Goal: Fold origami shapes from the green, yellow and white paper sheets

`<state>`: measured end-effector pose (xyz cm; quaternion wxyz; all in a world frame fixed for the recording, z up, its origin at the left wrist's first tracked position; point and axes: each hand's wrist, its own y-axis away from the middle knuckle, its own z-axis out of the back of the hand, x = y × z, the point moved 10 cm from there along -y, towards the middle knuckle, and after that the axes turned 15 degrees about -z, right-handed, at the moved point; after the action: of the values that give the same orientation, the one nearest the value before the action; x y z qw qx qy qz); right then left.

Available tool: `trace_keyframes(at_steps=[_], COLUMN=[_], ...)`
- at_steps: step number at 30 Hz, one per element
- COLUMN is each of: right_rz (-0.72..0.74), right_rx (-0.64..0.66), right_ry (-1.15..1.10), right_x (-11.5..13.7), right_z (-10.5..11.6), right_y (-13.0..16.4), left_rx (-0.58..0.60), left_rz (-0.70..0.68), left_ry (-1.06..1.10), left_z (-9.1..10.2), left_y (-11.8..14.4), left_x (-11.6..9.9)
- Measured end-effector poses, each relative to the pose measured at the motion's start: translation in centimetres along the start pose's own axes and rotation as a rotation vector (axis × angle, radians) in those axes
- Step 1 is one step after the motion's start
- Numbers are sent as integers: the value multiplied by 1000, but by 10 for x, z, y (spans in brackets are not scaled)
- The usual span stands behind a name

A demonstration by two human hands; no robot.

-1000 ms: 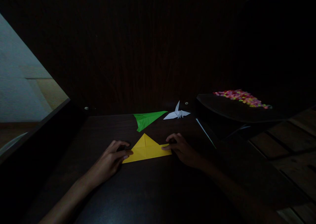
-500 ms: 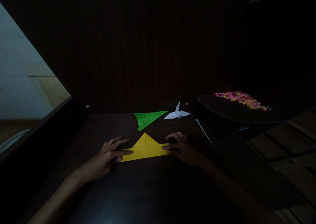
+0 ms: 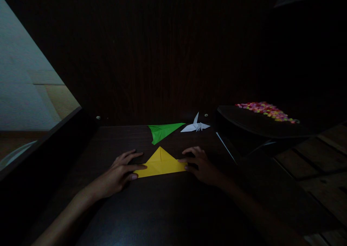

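Yellow paper (image 3: pixel 161 164), folded to a peaked triangle, lies flat on the dark worktop (image 3: pixel 162 210), near its middle. Left hand (image 3: pixel 120 169): fingers spread flat, fingertips on the paper's left corner; half a second ago it sat slightly further left. Right hand (image 3: pixel 202 163): fingers loosely spread, pressing the right corner, unchanged. Green paper plane (image 3: pixel 162 131) and white paper crane (image 3: pixel 195 126) lie behind, unmoved.

The room is very dim. A dark wooden table (image 3: pixel 168 202) stands against a dark wood-grain wall panel (image 3: pixel 151 58). To the left, a pale wall (image 3: pixel 18 79) and a strip of light floor (image 3: pixel 61 99) catch what light there is. To the right, wooden floorboards (image 3: pixel 320 159) show faintly.
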<state>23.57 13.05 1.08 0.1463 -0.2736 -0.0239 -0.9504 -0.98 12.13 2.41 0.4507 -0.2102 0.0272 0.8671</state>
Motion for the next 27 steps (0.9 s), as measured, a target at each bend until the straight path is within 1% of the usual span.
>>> trace_keyframes(at_steps=[3, 8, 10, 14, 18, 20, 24, 27], right_rz=[-19, -77, -83, -106, -119, -120, -115, -131], right_rx=[-9, -26, -32, -33, -35, -40, -20, 0], right_ry=[-37, -74, -81, -66, -41, -47, -79, -91], right_x=[-1, -5, -5, -5, -4, -3, -1, -3], right_z=[0, 1, 1, -1, 0, 1, 1, -1], right_y=[0, 0, 0, 1, 1, 1, 0, 0], left_rx=[5, -62, -72, -93, -118, -148, -210, -212], left_rz=[12, 50, 82, 119, 145, 153, 175, 218], left_ry=[6, 26, 6, -41, -34, -36, -71, -90], left_z=[-1, 1, 2, 5, 5, 5, 7, 5], left_y=[1, 3, 4, 0, -3, -4, -3, -1], left_x=[2, 7, 9, 9, 9, 10, 12, 15])
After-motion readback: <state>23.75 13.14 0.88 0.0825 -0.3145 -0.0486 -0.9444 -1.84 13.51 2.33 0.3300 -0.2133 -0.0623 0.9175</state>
